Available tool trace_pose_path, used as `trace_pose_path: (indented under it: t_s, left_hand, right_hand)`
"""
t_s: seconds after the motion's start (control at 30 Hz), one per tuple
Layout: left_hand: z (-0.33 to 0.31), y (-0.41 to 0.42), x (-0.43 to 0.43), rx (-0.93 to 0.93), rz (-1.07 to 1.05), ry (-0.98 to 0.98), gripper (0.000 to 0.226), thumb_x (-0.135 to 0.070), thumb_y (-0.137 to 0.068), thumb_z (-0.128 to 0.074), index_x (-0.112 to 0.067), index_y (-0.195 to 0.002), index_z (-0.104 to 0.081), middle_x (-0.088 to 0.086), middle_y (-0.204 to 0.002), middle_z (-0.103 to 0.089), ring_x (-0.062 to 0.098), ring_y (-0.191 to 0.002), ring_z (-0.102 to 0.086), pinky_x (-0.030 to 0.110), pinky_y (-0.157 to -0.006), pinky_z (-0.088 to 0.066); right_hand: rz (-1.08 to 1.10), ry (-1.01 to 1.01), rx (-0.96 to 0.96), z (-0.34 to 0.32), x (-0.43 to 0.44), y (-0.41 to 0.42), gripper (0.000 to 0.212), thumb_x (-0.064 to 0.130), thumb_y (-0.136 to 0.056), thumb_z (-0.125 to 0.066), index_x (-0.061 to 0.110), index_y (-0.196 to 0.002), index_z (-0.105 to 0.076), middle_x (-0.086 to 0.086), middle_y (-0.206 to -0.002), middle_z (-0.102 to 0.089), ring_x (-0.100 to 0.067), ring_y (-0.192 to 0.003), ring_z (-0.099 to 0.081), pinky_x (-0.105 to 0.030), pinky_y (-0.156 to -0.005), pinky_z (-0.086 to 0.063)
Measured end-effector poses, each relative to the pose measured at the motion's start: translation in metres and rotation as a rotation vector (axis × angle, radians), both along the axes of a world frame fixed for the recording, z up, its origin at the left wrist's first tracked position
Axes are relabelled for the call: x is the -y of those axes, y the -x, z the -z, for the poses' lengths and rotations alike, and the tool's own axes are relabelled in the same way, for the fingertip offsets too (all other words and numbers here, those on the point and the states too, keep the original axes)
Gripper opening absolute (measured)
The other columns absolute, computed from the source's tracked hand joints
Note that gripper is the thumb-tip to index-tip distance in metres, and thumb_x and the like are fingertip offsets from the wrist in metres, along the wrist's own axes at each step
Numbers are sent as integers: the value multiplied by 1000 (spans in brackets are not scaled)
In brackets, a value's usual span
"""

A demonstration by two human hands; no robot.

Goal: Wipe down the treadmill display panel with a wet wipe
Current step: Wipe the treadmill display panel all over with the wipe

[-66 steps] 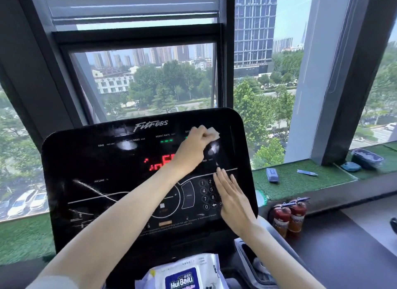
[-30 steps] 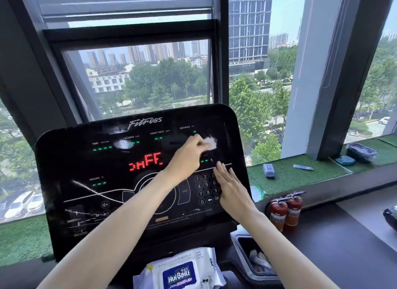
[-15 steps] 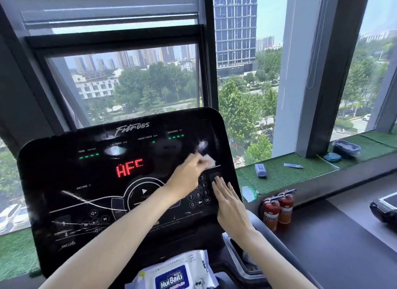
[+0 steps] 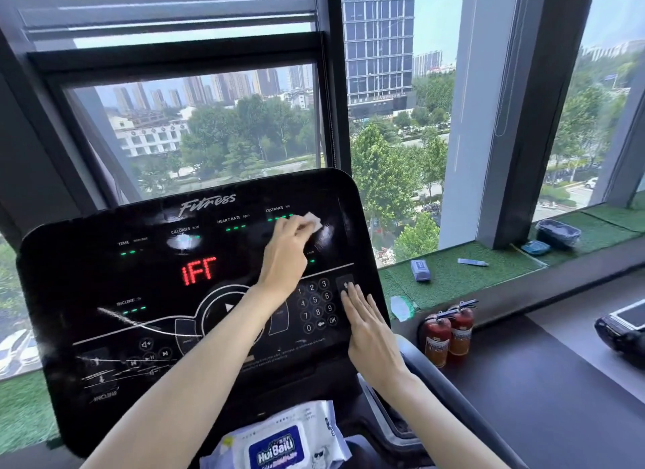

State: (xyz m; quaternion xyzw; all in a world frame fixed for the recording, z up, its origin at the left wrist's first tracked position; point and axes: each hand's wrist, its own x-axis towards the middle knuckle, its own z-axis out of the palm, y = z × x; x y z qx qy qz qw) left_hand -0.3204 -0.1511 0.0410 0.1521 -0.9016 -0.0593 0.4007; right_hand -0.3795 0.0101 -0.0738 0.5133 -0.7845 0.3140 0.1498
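The black treadmill display panel (image 4: 146, 294) fills the lower left, with red digits lit at its centre and a number keypad at the right. My left hand (image 4: 288, 250) presses a small white wet wipe (image 4: 313, 220) against the panel's upper right, just under the DISTANCE label. Most of the wipe is hidden under my fingers. My right hand (image 4: 366, 323) lies flat with fingers together on the panel's lower right edge, beside the keypad, and holds nothing.
A white and blue wet wipe pack (image 4: 279, 440) lies below the panel. Two small red fire extinguishers (image 4: 448, 332) stand at the right under a green-turfed window sill (image 4: 453, 276) carrying small items. A dark device (image 4: 624, 329) sits at the far right edge.
My left hand has moved the wipe up from the keypad's top edge to the panel's upper right under DISTANCE. My right hand has stayed flat on the panel's right side. The red digits have changed.
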Motion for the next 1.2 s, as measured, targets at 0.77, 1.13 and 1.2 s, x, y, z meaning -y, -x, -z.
trace_pose_path:
  t_s: [0.77,1.13,1.2]
  left_hand:
    - [42,1,-33,351,205,101,58,16,-78,-49,-18,-124,-59,-11,-116,-52,11,-103,-39,31,-80,-50]
    - [4,-109,-7,-31,151,-717,32,6,-85,-55,-12,-107,-68,-1,-95,-63,10,-90,-58,12,-75,-42]
    - [13,-139,1,-189,96,-1050,35,12,-82,-50,-12,-102,-67,4,-99,-66,16,-91,-61,18,-70,-49]
  right_hand:
    - [8,19,19,11,0,-16,71,-11,-66,-37,-4,-137,-38,-21,-146,-34,-26,-139,-26,-34,-114,-6]
    - [-82,86,-80,-5,21,-79,59,-17,-65,-55,-2,-122,-56,-17,-133,-53,-26,-128,-46,-35,-110,-24]
    - [-151,59,-121,-7,37,-102,58,-15,-65,-58,-2,-121,-57,-18,-131,-54,-27,-126,-47,-36,-110,-26]
